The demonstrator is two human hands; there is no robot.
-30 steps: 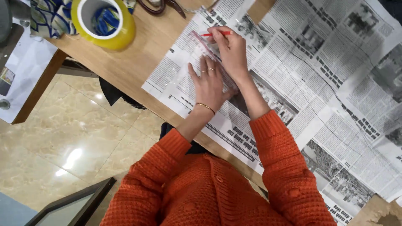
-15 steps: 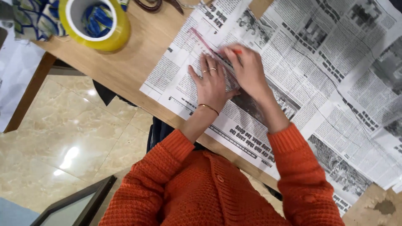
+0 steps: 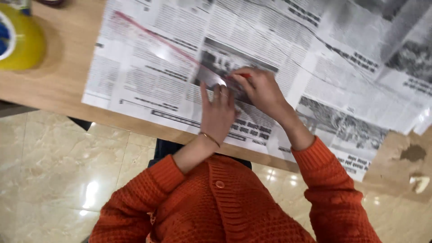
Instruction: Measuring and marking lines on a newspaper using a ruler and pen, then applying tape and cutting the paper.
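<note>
Newspaper sheets (image 3: 148,76) lie spread over a wooden table (image 3: 63,85). A clear ruler with a red edge (image 3: 153,36) lies slanted across the newspaper. My left hand (image 3: 218,112) presses flat on the ruler's near end, fingers spread, with rings and a thin bracelet on the wrist. My right hand (image 3: 261,90) grips a red pen (image 3: 240,75) whose tip touches the paper beside the ruler. Both arms wear orange knitted sleeves.
A large yellow tape roll (image 3: 20,40) with blue inside stands at the table's left end. Brown paper (image 3: 396,162) with a dark stain lies at the right. Glossy beige floor tiles (image 3: 54,175) show below the table edge.
My right hand with the red pen has slid along the ruler toward me. My left hand stays pressed on the ruler. The camera has come closer and shifted.
</note>
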